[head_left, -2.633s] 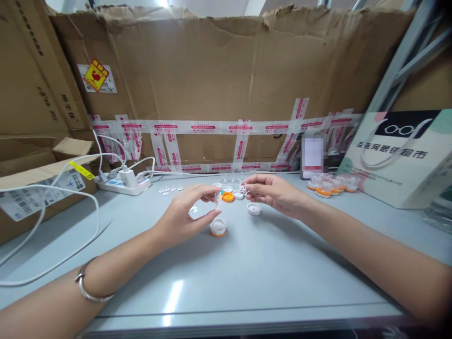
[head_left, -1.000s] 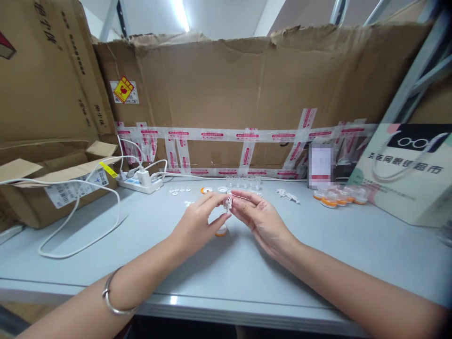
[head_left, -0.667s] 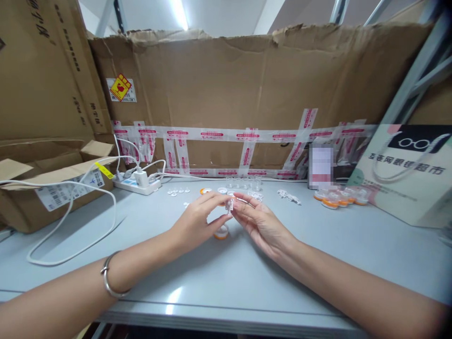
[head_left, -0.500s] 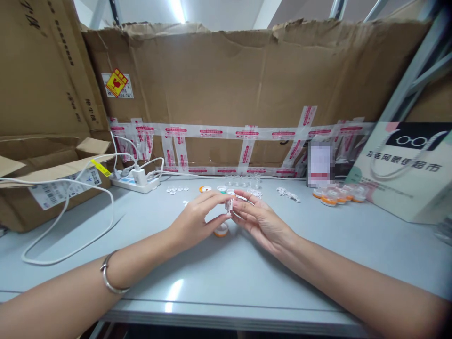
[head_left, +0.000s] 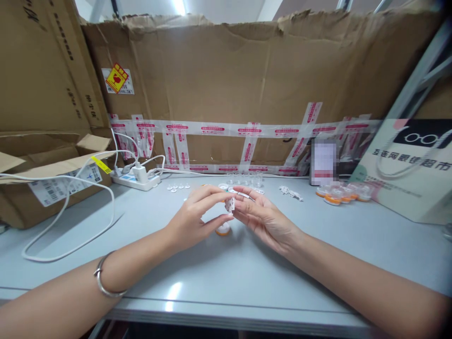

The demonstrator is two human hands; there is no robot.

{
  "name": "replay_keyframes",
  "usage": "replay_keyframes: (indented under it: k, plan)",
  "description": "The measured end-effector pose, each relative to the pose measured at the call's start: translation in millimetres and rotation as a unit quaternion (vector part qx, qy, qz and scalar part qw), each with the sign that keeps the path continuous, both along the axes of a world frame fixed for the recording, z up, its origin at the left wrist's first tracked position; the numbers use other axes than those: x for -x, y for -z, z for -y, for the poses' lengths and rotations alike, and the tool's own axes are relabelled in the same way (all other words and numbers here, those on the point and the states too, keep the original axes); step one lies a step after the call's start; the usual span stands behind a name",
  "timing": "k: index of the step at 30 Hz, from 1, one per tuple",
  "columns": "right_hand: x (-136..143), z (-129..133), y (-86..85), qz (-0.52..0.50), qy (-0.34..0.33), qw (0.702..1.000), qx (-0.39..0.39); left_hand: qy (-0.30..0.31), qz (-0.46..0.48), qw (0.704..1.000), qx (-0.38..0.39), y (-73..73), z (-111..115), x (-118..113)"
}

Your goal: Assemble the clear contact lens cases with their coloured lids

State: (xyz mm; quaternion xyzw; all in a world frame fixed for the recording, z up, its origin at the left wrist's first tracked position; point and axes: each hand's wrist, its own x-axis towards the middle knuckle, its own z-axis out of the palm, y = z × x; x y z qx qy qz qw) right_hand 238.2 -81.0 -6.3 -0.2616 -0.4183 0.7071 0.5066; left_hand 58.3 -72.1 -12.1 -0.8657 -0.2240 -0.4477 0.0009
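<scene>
A small white plastic part (head_left: pixel 230 205) is held up above the table between both hands. My left hand (head_left: pixel 197 214) pinches it from top and bottom between fingertips and thumb. My right hand (head_left: pixel 263 216) grips its right side with thumb and fingers, partly hiding it. Just below the hands, a round white piece with an orange rim (head_left: pixel 223 230) lies on the table. Behind my fingers are white round pieces (head_left: pixel 223 187), partly covered by the hands.
Small white discs (head_left: pixel 173 190) lie left of centre, clear cups (head_left: pixel 243 179) at the back. White parts (head_left: pixel 291 193) and orange-rimmed pieces (head_left: pixel 334 198) lie to the right, near a paper bag (head_left: pixel 406 188). A power strip (head_left: pixel 137 182), cables and an open carton (head_left: pixel 21 202) are left.
The view has shifted slightly. Both hands still hold the white part, which looks slightly turned. My left hand now covers more of the orange-rimmed piece behind it.
</scene>
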Motion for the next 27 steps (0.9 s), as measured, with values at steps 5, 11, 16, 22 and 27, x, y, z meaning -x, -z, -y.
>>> replay_keyframes:
  k: [5, 11, 16, 22, 27]
  plan:
    - [0, 0, 0.8, 0.0, -0.002, 1.0, 0.0, -0.006, -0.002, 1.0, 0.011, 1.7, 0, 0]
    - [2, 0, 0.3, -0.005, 0.004, 1.0, 0.006, -0.039, -0.01, 0.999, -0.013, 1.6, 0, 0]
    - [6, 6, -2.0, 0.011, 0.01, 1.0, 0.0, -0.06, -0.007, 0.997, -0.048, 2.0, 0, -1]
    - [10, 9, -0.2, 0.023, 0.051, 0.998, -0.003, -0.068, -0.012, 0.996, -0.063, 3.6, 0, -3]
    - [11, 9, -1.0, 0.024, 0.039, 0.999, -0.021, -0.067, 0.004, 0.996, -0.064, 2.4, 2, -4]
